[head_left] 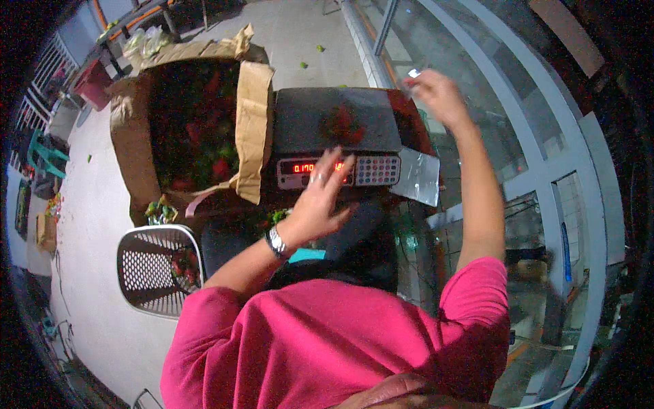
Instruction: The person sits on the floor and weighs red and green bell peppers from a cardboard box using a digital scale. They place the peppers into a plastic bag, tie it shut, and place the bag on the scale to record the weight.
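My left hand (321, 198) reaches with spread fingers over the lit red display and keypad (375, 170) of a dark scale (303, 119). A reddish item (344, 124), too dim to name, rests on its pan. My right hand (439, 99) is raised beyond the scale's right side, fingertips closed on a small pale, shiny thing that I cannot make out. A clear plastic sheet or bag (419, 180) lies right of the scale. To its left stands an open cardboard box (255, 129) of red and green produce (194, 129).
A white slatted basket (143, 266) with reddish items sits lower left. Farther left are a red bucket (94, 88), a teal stool (44, 153) and clutter along the wall. Bagged goods (146, 42) lie behind the box. Glass panels in grey frames (565, 170) line the right side.
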{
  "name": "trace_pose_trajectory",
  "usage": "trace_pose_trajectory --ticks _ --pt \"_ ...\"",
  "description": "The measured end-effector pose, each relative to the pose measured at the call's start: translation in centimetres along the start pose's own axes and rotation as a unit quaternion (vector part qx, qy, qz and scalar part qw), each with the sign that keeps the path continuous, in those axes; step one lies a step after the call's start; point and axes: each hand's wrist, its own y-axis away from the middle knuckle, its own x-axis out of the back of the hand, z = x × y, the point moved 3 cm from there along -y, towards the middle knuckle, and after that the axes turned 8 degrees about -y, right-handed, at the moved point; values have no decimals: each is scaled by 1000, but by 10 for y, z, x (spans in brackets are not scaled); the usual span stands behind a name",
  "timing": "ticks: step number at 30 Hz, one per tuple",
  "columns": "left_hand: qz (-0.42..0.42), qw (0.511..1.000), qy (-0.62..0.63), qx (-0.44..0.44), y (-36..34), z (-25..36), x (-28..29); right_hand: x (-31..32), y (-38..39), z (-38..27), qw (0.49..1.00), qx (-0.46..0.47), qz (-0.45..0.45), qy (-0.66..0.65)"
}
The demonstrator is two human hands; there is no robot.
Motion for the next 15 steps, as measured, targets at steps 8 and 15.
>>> trace_pose_trajectory --ticks 8,15 --pt "-71 980 157 102 29 -19 16 -77 71 -144 936 52 -220 -269" --pt "154 715 621 282 95 -51 51 -111 105 -70 835 -134 -227 -483"
